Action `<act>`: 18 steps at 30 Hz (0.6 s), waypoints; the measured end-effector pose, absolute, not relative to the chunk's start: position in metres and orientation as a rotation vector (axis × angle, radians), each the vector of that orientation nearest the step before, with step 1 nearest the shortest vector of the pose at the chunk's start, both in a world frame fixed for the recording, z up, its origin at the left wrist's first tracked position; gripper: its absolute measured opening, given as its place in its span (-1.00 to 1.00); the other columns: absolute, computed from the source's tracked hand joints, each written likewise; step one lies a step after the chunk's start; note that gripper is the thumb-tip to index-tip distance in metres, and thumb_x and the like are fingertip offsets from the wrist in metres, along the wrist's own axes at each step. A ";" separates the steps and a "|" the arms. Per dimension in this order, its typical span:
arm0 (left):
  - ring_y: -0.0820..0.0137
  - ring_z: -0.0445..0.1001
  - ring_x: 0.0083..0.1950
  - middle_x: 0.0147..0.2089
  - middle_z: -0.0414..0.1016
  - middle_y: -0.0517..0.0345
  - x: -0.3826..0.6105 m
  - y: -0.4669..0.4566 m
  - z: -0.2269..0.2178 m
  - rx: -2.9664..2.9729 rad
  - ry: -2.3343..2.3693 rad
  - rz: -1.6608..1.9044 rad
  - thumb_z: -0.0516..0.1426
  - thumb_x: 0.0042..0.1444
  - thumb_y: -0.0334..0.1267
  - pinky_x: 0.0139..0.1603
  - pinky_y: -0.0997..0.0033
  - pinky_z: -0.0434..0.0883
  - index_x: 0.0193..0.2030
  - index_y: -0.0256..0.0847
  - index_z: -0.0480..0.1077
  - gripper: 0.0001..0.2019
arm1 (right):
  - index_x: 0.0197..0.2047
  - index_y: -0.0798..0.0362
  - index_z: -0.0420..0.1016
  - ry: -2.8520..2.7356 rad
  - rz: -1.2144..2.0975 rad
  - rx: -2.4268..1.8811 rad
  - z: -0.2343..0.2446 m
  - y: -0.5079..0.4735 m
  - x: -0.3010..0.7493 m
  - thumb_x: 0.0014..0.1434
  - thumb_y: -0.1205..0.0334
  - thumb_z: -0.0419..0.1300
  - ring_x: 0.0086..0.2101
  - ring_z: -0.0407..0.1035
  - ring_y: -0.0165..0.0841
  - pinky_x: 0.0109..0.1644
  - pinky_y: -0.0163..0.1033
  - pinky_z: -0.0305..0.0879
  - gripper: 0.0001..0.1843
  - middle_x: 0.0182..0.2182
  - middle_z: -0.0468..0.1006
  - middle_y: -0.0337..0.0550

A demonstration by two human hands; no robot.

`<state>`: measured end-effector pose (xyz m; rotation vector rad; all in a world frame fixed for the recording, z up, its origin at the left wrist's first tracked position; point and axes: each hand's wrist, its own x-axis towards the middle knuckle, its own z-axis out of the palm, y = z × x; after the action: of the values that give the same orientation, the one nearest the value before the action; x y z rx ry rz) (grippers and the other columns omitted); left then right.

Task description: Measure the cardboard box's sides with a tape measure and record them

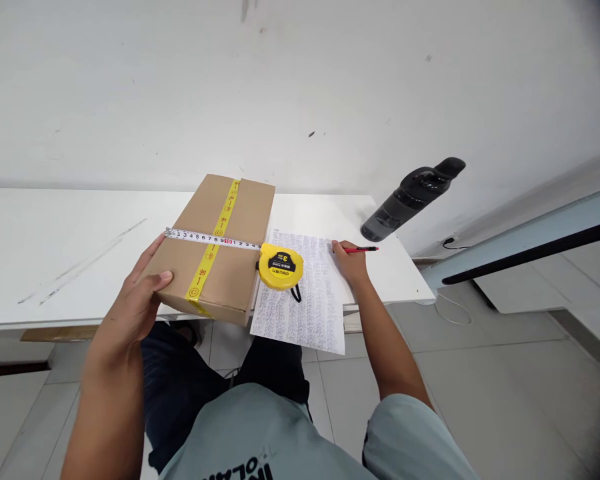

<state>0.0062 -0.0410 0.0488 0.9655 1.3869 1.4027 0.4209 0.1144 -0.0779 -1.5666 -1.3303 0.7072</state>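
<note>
A flat brown cardboard box (240, 267) lies on the white table (80, 267), its long axis running away from the body, its near end over the edge. The left hand (139, 293) grasps its near left side, thumb on top. A yellow plastic tape measure (281, 267) stretches its white blade crosswise over the box; its case lies right of the box, nearer the right hand (351, 261), which pinches a slim red pen (363, 249) at the right edge of a white handwritten sheet (310, 317). The case reads "deli" and "3", upside down; the blade shows a red "10"; the sheet's script seems too small to read
</note>
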 end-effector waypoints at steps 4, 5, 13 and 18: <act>0.00 0.36 0.34 0.38 0.39 0.15 0.006 -0.041 0.048 0.974 1.389 1.403 0.31 -0.02 -0.08 0.33 0.05 0.35 0.39 0.09 0.31 -0.23 | -0.57 0.03 0.41 -1.324 0.684 -1.572 -0.079 0.114 0.422 0.15 -0.03 0.19 -0.47 0.16 -0.36 -0.36 -0.23 0.14 -0.62 -0.62 0.28 -0.30; -0.01 0.36 0.33 0.38 0.39 0.15 0.006 -0.040 0.047 0.975 1.392 1.402 0.31 -0.03 -0.08 0.33 0.06 0.36 0.39 0.09 0.31 -0.23 | -0.57 0.02 0.40 -1.321 0.679 -1.574 -0.079 0.115 0.422 0.15 -0.04 0.19 -0.47 0.16 -0.36 -0.36 -0.23 0.15 -0.62 -0.62 0.28 -0.30; -0.03 0.39 0.30 0.37 0.41 0.11 0.006 -0.040 0.046 0.979 1.405 1.402 0.31 -0.02 -0.07 0.27 0.03 0.41 0.41 0.06 0.28 -0.21 | -0.56 0.03 0.41 -1.313 0.669 -1.583 -0.079 0.115 0.422 0.15 -0.06 0.21 -0.46 0.18 -0.35 -0.36 -0.22 0.16 -0.61 -0.63 0.29 -0.29; -0.04 0.37 0.31 0.37 0.40 0.10 0.005 -0.040 0.046 0.957 1.390 1.417 0.33 -0.06 -0.10 0.25 0.05 0.41 0.40 0.06 0.31 -0.20 | -0.58 0.02 0.41 -1.311 0.676 -1.578 -0.079 0.114 0.423 0.14 -0.02 0.20 -0.47 0.16 -0.36 -0.36 -0.23 0.14 -0.63 -0.63 0.27 -0.30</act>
<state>0.0051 -0.0395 0.0463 0.9574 1.3897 1.4168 0.4225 0.1139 -0.0788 -1.5778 -1.3114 0.6763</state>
